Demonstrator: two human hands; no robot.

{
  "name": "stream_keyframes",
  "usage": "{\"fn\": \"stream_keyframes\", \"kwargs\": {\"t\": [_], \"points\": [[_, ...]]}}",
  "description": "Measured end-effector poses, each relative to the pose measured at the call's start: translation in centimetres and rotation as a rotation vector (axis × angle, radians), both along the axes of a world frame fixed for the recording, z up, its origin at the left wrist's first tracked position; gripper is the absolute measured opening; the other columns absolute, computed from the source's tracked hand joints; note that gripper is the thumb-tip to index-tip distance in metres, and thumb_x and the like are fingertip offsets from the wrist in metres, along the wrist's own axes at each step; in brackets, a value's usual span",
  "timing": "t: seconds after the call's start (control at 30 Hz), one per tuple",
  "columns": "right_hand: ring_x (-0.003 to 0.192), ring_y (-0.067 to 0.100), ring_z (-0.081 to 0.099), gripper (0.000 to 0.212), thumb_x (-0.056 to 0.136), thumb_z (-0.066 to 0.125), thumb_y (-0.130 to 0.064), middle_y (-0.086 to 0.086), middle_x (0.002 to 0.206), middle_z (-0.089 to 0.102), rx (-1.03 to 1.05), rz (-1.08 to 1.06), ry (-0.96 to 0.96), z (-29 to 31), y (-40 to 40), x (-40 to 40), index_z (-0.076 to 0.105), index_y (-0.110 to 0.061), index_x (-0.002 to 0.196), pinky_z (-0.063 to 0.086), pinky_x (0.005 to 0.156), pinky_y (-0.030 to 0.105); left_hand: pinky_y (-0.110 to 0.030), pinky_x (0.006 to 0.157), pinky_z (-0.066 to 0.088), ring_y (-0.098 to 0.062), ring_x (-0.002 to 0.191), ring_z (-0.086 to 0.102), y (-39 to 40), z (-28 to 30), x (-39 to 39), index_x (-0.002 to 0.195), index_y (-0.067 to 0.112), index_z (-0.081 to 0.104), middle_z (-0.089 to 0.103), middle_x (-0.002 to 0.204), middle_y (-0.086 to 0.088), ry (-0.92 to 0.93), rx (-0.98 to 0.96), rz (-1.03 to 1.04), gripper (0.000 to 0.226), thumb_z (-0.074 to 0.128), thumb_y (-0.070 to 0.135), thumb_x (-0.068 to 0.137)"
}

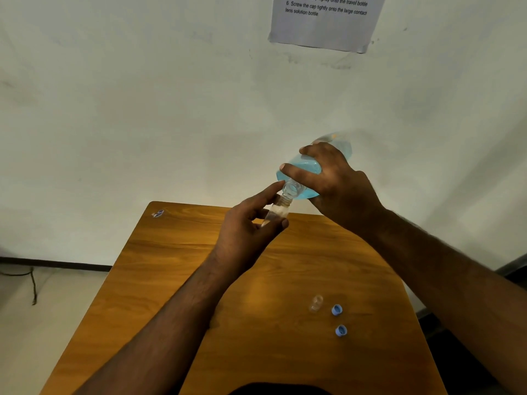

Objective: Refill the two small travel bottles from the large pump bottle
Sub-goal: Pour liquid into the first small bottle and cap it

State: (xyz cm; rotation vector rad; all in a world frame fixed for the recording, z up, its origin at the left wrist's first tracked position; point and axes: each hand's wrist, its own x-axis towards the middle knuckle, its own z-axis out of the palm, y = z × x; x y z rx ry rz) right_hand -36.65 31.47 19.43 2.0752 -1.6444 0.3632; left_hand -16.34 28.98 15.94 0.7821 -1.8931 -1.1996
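Observation:
My right hand (335, 181) grips the large clear bottle (306, 166) of blue liquid, tipped mouth-down to the left above the table's far edge. Its open neck meets the mouth of a small clear travel bottle (278, 212), which my left hand (248, 226) holds tilted between thumb and fingers. A second small clear travel bottle (316, 303) stands uncapped on the wooden table (176, 280) at the right. Two blue caps (337, 309) (341, 330) lie just right of it.
A sticker (157, 213) marks the table's far left corner. A printed instruction sheet (325, 21) hangs on the white wall behind. A dark cable (32, 283) trails on the floor at the left. The table's edges fall away on both sides.

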Motion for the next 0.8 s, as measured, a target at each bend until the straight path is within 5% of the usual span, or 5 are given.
{"fn": "stream_keyframes", "kwargs": {"t": [0.8], "points": [[0.126, 0.039, 0.043, 0.067, 0.077, 0.07, -0.002, 0.021, 0.132, 0.05, 0.009, 0.006, 0.044, 0.4, -0.13, 0.18, 0.044, -0.026, 0.134, 0.059, 0.063, 0.048, -0.024, 0.07, 0.06, -0.01, 0.094, 0.063, -0.15, -0.31, -0.04, 0.131, 0.04, 0.046, 0.056, 0.112, 0.023, 0.059, 0.026, -0.012, 0.063, 0.071, 0.006, 0.084]]}}
